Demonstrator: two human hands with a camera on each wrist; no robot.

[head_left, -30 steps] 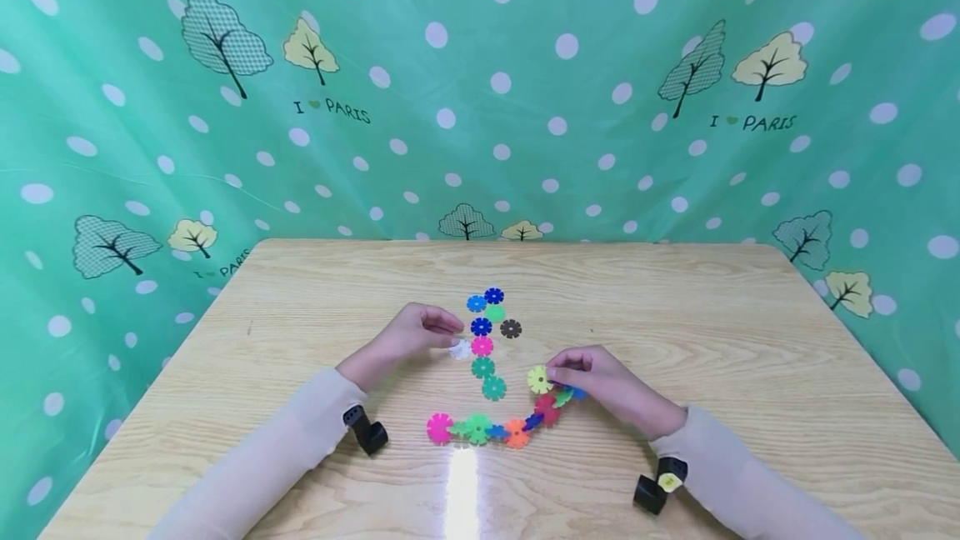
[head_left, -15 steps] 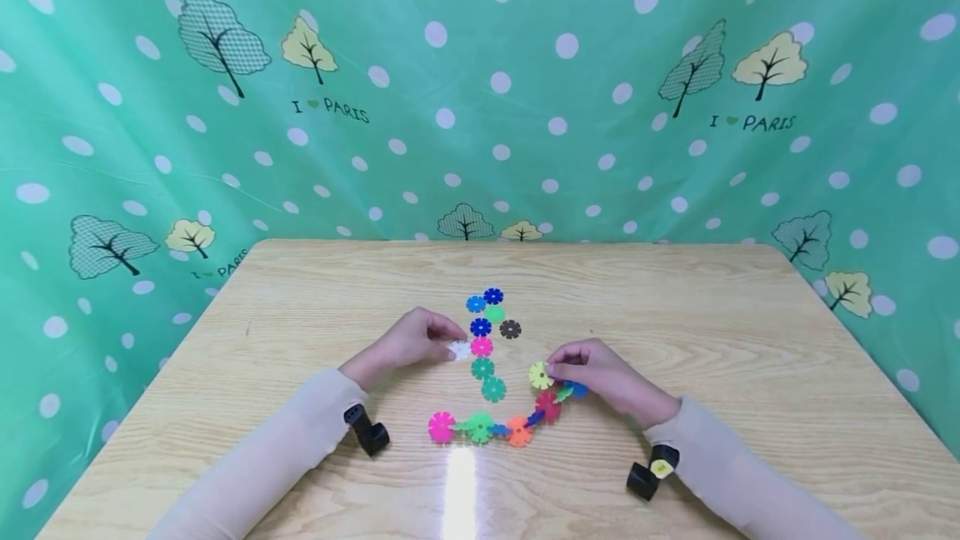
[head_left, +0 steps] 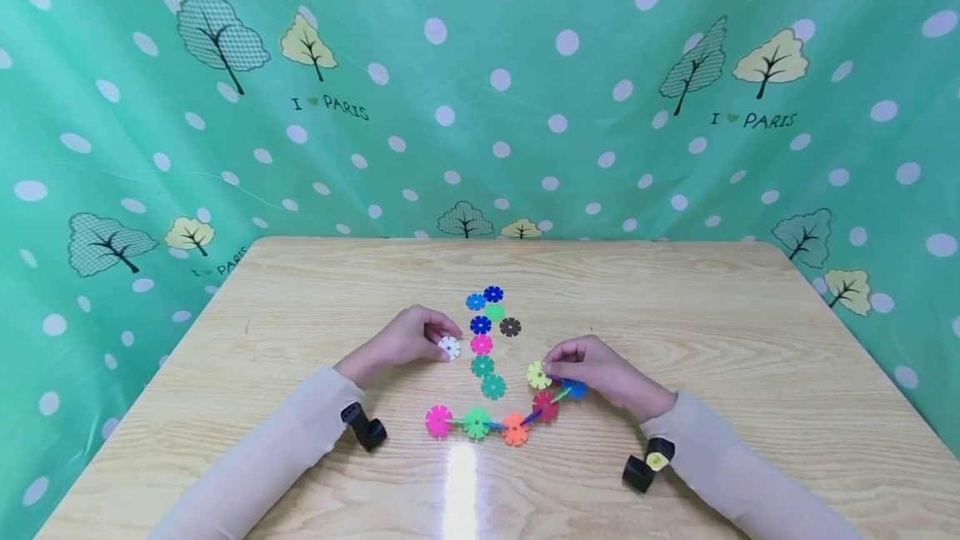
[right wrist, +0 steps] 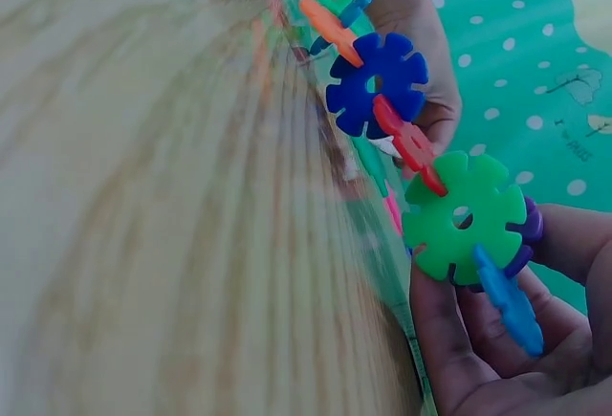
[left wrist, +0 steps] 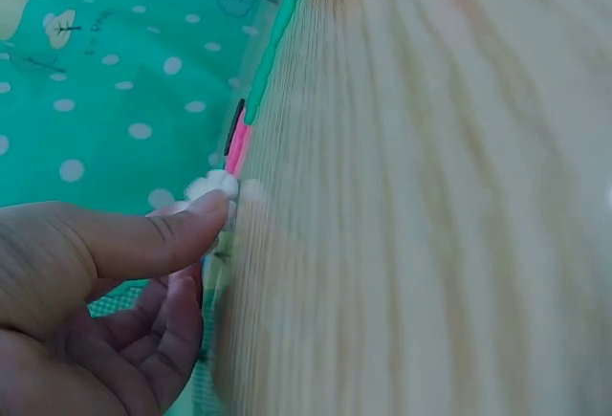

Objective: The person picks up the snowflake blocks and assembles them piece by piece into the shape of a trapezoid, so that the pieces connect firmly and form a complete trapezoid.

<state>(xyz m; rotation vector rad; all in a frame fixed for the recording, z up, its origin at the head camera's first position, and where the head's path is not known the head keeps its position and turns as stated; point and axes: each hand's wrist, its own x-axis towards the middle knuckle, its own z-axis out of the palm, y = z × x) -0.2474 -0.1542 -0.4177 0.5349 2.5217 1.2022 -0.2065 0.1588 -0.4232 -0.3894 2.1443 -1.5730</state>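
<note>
Head view, centre: your left hand (head_left: 411,335) pinches the white snowflake disc (head_left: 451,352), now clear of the row (head_left: 480,349); your right hand (head_left: 597,370) grips the disc chain (head_left: 516,437).

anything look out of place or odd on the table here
Only mildly: the dark brown disc sits off to the right of the rough column of loose discs, out of line. Nothing looks spilled or visibly broken.
</note>
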